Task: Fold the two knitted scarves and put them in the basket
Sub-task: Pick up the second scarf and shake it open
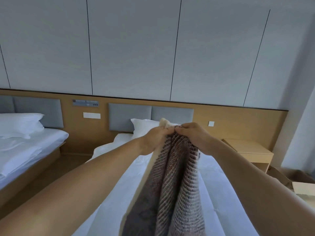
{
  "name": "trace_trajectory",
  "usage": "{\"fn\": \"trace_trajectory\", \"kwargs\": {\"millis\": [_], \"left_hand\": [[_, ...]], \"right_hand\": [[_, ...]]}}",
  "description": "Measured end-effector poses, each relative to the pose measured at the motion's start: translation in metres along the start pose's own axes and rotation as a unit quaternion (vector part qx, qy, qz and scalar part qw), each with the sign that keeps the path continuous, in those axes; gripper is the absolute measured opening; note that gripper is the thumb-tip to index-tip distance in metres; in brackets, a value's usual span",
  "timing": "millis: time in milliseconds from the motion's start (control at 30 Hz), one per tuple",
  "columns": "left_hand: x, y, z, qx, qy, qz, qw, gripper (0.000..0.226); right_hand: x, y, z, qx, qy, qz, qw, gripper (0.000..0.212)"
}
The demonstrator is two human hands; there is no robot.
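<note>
A knitted scarf (pixel 177 181) in brown, grey and reddish stripes hangs from both my hands, held up at arm's length over the white bed (pixel 221 193). My left hand (pixel 155 138) and my right hand (pixel 192 135) pinch its top edge side by side, fingertips almost touching. A cream-coloured edge (pixel 164 122) sticks up above my left fingers and runs down the scarf's left side. The scarf falls out of view at the bottom. I see no second scarf apart from this and no basket.
A second white bed with a pillow (pixel 20 123) stands to the left across a wooden-floored gap. A pillow (pixel 144 126) lies at the head of the near bed. A light wooden nightstand (pixel 252 150) and an open cardboard box (pixel 301 188) stand on the right.
</note>
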State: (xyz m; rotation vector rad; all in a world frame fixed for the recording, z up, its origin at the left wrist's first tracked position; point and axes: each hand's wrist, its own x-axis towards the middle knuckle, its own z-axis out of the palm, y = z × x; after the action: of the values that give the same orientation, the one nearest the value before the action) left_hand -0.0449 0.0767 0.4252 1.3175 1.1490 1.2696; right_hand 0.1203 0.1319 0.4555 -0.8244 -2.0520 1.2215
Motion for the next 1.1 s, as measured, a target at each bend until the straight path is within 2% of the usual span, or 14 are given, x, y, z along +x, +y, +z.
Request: {"fn": "trace_trajectory", "kwargs": {"millis": [67, 133, 233, 300, 400, 533, 600, 667, 800, 967, 1033, 1100], "left_hand": [[-0.001, -0.006, 0.005, -0.018, -0.001, -0.016, 1.000, 0.044], [-0.001, -0.010, 0.008, 0.064, 0.020, -0.014, 0.998, 0.047], [-0.001, -0.007, 0.013, 0.190, 0.014, 0.012, 0.982, 0.032], [0.004, -0.002, 0.014, 0.195, 0.040, 0.036, 0.979, 0.032], [0.012, 0.010, 0.011, 0.153, 0.098, 0.058, 0.982, 0.040], [0.020, 0.030, 0.000, 0.128, 0.191, 0.101, 0.968, 0.027], [0.024, 0.034, -0.010, 0.143, 0.251, 0.110, 0.951, 0.033], [0.028, 0.030, -0.020, 0.180, 0.270, 0.093, 0.941, 0.039], [0.024, 0.004, -0.023, 0.280, 0.237, 0.016, 0.930, 0.032], [0.015, -0.026, -0.024, 0.180, 0.191, -0.026, 0.964, 0.026], [0.008, -0.030, -0.016, 0.149, 0.142, -0.032, 0.978, 0.024], [0.003, -0.031, -0.006, 0.136, 0.105, -0.033, 0.985, 0.039]], "right_hand": [[-0.001, 0.004, 0.000, -0.009, 0.007, -0.003, 1.000, 0.020], [-0.003, 0.010, -0.003, -0.044, 0.022, 0.005, 0.999, 0.024], [-0.009, 0.022, -0.005, -0.075, 0.038, 0.015, 0.996, 0.031], [-0.014, 0.035, -0.007, -0.047, 0.035, 0.023, 0.998, 0.040], [-0.026, 0.059, -0.008, 0.052, 0.008, 0.064, 0.997, 0.054], [-0.049, 0.096, -0.006, 0.099, -0.010, 0.115, 0.988, 0.053], [-0.059, 0.111, -0.009, 0.119, 0.008, 0.126, 0.985, 0.047], [-0.064, 0.120, -0.016, 0.163, 0.035, 0.136, 0.977, 0.041], [-0.063, 0.107, -0.026, 0.201, 0.017, 0.142, 0.969, 0.026], [-0.051, 0.078, -0.030, 0.160, -0.005, 0.121, 0.980, 0.020], [-0.043, 0.069, -0.030, 0.119, -0.008, 0.104, 0.987, 0.017], [-0.035, 0.058, -0.027, 0.078, -0.010, 0.092, 0.993, 0.019]]}}
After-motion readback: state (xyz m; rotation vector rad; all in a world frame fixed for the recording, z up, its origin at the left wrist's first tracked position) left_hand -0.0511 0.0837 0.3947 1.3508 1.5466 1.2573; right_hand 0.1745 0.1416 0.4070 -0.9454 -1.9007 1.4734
